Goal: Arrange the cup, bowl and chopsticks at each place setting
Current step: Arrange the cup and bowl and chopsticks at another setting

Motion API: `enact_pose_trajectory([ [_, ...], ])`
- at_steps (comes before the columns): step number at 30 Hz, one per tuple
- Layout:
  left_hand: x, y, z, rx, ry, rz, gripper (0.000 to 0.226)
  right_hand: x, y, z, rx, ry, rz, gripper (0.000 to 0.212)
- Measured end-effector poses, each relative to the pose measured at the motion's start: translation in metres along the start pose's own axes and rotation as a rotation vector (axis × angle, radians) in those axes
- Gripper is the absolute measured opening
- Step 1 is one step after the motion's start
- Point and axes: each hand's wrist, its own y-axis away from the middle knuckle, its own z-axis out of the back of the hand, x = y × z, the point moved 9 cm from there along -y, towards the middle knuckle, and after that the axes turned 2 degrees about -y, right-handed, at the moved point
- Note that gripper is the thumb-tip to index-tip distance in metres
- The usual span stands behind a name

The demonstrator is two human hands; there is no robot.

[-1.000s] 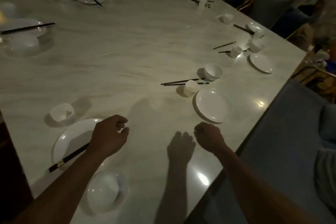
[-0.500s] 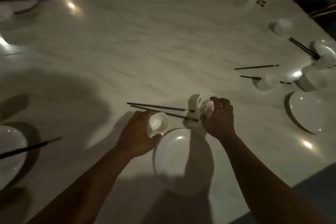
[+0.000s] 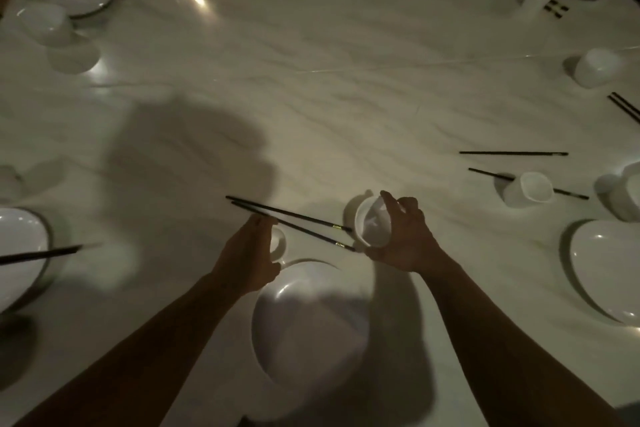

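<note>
A white plate (image 3: 304,319) lies on the marble table (image 3: 329,87) right in front of me. My left hand (image 3: 251,255) grips a small white cup (image 3: 278,242) just beyond the plate's far left rim. My right hand (image 3: 403,236) grips a white bowl (image 3: 370,225) at the plate's far right and tilts it. Between the two hands, a pair of black chopsticks (image 3: 291,222) lies slanted on the table beyond the cup, its gold-banded ends next to the bowl.
To the right are another plate (image 3: 606,274), a cup (image 3: 530,189) lying over one chopstick, a loose chopstick (image 3: 512,153) and another cup (image 3: 595,68). A plate with a chopstick (image 3: 20,253) sits at the left edge. More settings line the far side.
My view has closed in on this setting. My right hand has tipped the bowl up off the table; my left hand still holds the cup. One second ago both hands were held apart, holding nothing.
</note>
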Motion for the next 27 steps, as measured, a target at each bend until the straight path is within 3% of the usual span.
enact_pose_trajectory([
  [11,0.050,0.069,0.010,-0.052,0.003,0.028,0.055,-0.020,0.047,-0.005,0.147,0.037,0.086,0.124],
  [21,0.061,0.137,-0.002,-0.026,0.028,0.048,0.073,-0.020,0.123,-0.024,0.186,-0.006,0.099,0.122],
  [27,0.063,0.155,-0.009,-0.055,0.048,0.038,0.070,-0.020,0.137,-0.027,0.181,-0.011,0.139,0.122],
])
